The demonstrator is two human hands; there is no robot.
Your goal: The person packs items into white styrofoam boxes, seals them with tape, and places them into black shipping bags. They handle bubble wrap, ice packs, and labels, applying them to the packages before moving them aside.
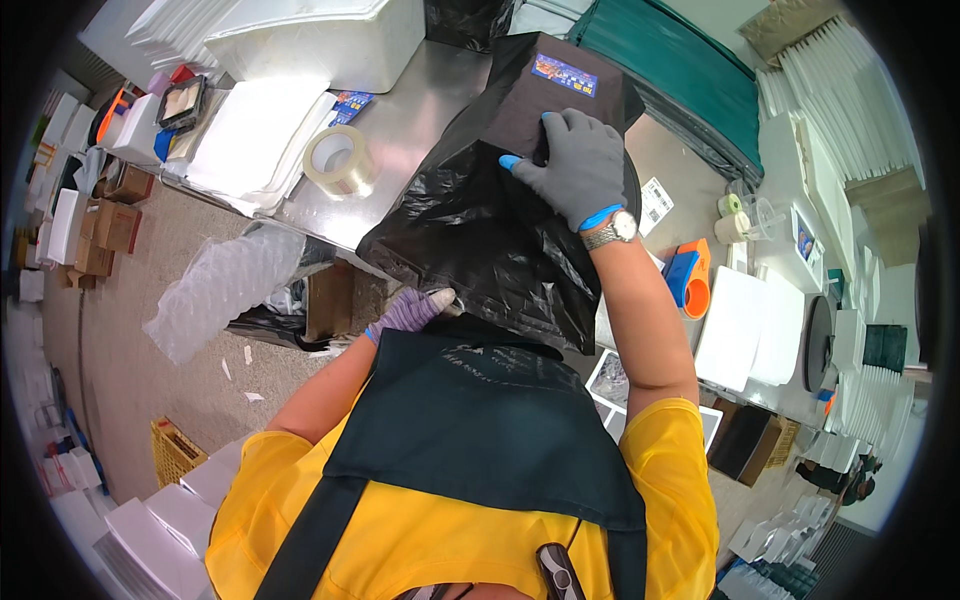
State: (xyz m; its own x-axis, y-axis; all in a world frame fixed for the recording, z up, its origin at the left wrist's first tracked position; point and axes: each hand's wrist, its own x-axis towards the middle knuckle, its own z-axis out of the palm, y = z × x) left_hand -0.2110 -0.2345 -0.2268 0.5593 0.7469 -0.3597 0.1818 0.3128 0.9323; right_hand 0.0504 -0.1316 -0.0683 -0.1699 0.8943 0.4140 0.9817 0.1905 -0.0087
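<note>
A black plastic bag (480, 247) lies across the metal table before me, its loose end spreading toward my apron. Its far part is drawn over a box-like shape, and a blue printed sticker (565, 75) is on top. My right hand (577, 169), in a grey glove with blue fingertips and a wristwatch above it, rests on the wrapped part with thumb and forefinger apart. In a purple knit glove, my left hand (411, 311) pinches the near edge of the bag at the table's front. Whatever is inside the bag is hidden.
Left of the bag stand a roll of clear tape (337, 160) and stacked white sheets (251, 142). A white foam box (322, 45) is behind them. To the right are an orange-and-blue tape dispenser (688, 279) and white foam lids (739, 326). Bubble wrap (225, 289) hangs at left.
</note>
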